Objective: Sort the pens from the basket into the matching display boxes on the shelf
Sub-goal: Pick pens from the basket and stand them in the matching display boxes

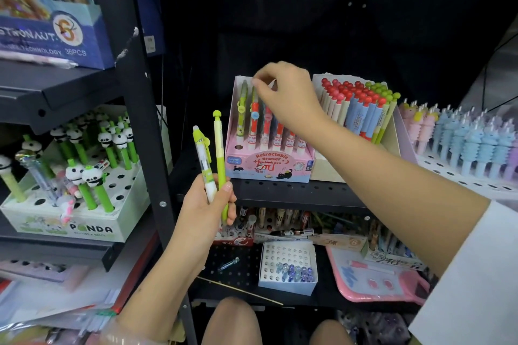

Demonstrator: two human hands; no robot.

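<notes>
Right hand (283,95): raised over the back left corner of the pink display box (269,165), thumb and forefinger pinched on the top of a green pen (243,105) standing in the box's back row; other fingers curled.

Left hand (208,204): in front of the shelf edge (294,193), fingers and thumb wrapped round the lower ends of two pens held upright, touching side by side. One is a green-and-white pen with a clip (204,159), the other a slim pale green pen with a round cap (219,154).

Pink display box: front left part of the middle shelf, printed "Retractable eraser", holding rows of red, green and blue pens.

Beige box (325,168): touching the pink box's right side, packed with red- and green-capped pens.

White perforated stand (448,168): right end of the same shelf, filled with pastel pens.

Panda box (84,228): on the neighbouring left shelf, green panda-topped pens.

Small white box (288,283): lower shelf, blue and purple tops at its front edge.

Pink tray (372,286): lower shelf, right of the small white box.
</notes>
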